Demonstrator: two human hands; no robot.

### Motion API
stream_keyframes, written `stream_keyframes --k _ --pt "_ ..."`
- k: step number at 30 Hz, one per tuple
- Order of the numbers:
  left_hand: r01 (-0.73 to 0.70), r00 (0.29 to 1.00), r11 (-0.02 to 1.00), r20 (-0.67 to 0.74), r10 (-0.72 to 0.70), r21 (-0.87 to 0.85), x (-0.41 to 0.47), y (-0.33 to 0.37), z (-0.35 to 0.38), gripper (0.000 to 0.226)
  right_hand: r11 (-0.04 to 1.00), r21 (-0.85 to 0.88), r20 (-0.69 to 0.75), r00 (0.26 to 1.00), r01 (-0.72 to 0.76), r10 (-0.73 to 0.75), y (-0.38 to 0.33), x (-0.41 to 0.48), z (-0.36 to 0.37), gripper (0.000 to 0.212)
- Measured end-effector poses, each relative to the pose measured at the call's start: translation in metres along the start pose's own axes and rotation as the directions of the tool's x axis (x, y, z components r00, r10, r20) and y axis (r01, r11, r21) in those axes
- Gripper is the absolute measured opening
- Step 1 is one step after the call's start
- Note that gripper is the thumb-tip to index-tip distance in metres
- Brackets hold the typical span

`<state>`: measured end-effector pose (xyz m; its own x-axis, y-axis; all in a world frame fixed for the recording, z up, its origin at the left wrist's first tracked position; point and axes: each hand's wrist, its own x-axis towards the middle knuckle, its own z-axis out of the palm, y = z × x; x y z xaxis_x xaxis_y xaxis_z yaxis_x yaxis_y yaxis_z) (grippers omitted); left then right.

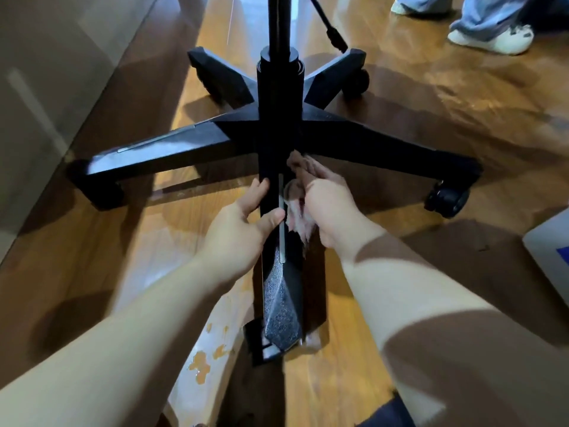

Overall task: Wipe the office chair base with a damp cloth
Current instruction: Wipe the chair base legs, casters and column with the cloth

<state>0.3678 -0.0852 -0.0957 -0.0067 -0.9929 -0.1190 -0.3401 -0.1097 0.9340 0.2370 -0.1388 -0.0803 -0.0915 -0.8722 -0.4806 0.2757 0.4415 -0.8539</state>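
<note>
Clamping the near spoke (281,303) of the chair base (277,131), the left grip (243,223) lays its thumb across the spoke's top ridge and curls its fingers down the left flank, seemingly to steady the base. Just beside it, the right grip (329,204) presses a pale pinkish cloth (297,217) against the right flank of the same spoke. Its fingers lie stretched out towards the hub, flat on the cloth rather than closed round it; the thumb is hidden. The cloth is bunched under palm and fingers, and a ragged end shows between the two grips.

The base stands on the wooden floor (431,97), with its column (278,26) rising out of view. The left spoke (160,146) and right spoke (385,149) splay sideways, and two more point away. A caster (446,200) shows under the right spoke's tip. Another person's shoes (492,38) stand by the floor's far right corner, and a white box (551,248) sits at its right edge.

The wipe looks to be under way on one spoke only. The hub, the other four spokes and the casters carry no cloth, and pale streaks on the left spoke may be dust or glare, so most of the base probably remains.
</note>
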Motion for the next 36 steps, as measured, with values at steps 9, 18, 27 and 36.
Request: stream_keyframes --k 9,18,27,36 --pt "0.050 0.996 0.998 0.075 -0.048 -0.030 -0.006 0.004 -0.004 0.058 0.947 0.049 0.018 0.949 -0.317 0.316 0.031 -0.024 -0.032 0.028" --pt "-0.070 0.981 0.996 -0.177 0.079 0.055 0.017 -0.009 0.006 0.045 0.925 0.327 0.003 0.978 -0.196 0.206 0.003 0.045 0.002 0.050" --pt "-0.086 0.979 0.958 -0.156 0.132 0.273 0.016 -0.002 0.009 0.048 0.930 0.002 0.252 0.900 -0.369 0.356 0.039 -0.010 -0.048 0.043" --pt "-0.070 0.981 0.918 -0.140 0.134 0.389 0.012 0.004 0.007 0.050 0.817 -0.408 0.277 0.798 -0.407 0.536 0.053 -0.060 -0.068 0.040"
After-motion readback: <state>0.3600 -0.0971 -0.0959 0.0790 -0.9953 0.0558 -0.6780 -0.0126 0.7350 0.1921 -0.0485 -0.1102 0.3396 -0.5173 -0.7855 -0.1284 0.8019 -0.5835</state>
